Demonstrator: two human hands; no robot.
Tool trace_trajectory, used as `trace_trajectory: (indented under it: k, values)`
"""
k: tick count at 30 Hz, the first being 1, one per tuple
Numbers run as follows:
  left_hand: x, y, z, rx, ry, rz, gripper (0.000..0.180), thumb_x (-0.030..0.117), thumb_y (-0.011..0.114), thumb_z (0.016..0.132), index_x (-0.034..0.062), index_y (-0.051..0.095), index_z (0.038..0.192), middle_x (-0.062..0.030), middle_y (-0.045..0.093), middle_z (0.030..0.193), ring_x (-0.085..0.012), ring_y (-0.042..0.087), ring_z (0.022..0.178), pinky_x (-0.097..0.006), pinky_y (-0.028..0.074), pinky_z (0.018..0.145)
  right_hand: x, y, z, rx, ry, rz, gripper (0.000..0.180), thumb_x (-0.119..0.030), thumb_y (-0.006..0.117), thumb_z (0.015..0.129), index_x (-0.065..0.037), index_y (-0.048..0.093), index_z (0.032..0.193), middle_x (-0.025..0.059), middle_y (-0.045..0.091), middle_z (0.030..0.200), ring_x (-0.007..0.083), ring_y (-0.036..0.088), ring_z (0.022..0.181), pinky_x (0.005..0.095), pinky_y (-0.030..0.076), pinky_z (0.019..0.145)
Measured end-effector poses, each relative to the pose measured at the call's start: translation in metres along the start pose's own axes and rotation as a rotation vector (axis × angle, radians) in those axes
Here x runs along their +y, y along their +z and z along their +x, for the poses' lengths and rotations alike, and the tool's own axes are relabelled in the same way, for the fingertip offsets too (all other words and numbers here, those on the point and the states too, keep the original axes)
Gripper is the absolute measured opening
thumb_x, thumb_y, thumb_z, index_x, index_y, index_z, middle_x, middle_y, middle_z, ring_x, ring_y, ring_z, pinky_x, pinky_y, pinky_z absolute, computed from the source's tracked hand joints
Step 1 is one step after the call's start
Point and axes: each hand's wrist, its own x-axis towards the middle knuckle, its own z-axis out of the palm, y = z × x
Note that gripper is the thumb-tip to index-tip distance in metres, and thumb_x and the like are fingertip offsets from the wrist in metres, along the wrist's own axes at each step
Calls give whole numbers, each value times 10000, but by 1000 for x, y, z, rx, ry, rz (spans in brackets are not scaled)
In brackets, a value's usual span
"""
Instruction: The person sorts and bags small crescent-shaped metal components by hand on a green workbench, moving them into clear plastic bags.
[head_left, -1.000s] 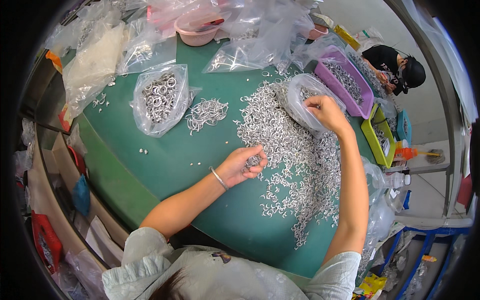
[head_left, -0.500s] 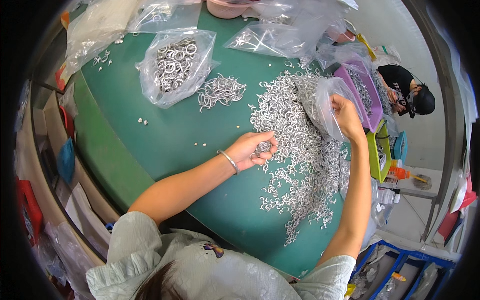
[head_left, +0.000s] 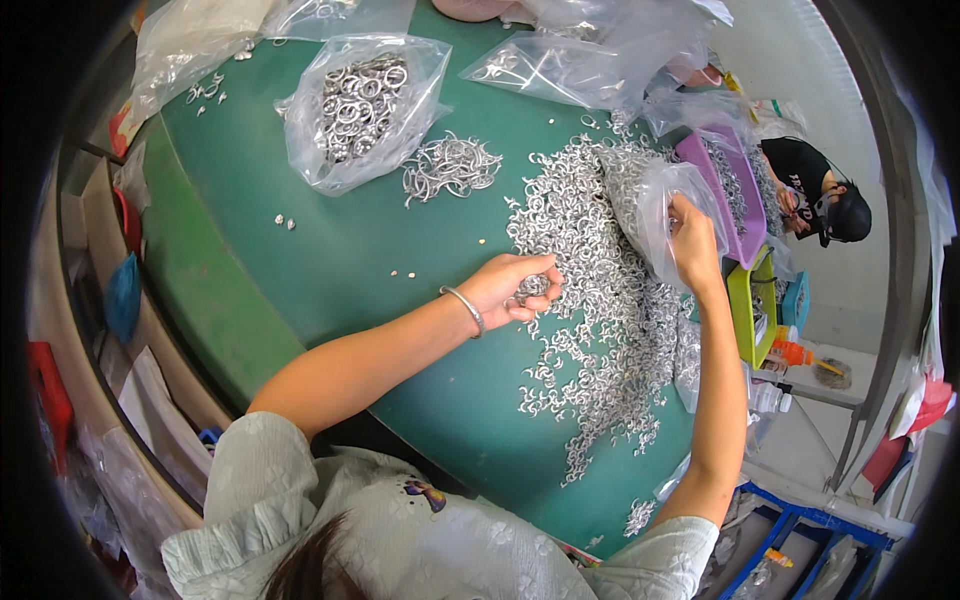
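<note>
Metal hooks (head_left: 600, 300) reach table edge (head_left: 560, 500).

- A heap of metal hooks (head_left: 600, 330) lies on the table (head_left: 300, 270).
- A bag of rings (head_left: 360, 105) sits far left of it.
- A small pile of rings (head_left: 450, 165) lies between them.
- A tray (head_left: 725, 190) stands to the right.

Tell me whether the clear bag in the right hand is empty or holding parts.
Holding parts: the clear plastic bag pinched by the right hand shows silver metal pieces inside.
</note>
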Motion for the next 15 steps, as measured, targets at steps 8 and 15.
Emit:
trace_trajectory:
  k: [8,15]
  values:
    - [1,-4,4,22,-46,-7,248,290,521,995,59,574,920,-65,542,822,-78,430,564,-188,337,414,3,-3,-3,130,61,13,228,-94,704,690,-71,659,912,117,711,913,347,670,899,400,500,765]
    - [3,-5,6,40,-58,-1,238,286,534,990,63,573,917,-66,535,804,-83,426,564,-186,320,407,9,-7,-3,210,77,35,176,-127,693,754,-76,646,915,96,714,845,328,677,820,422,513,728]
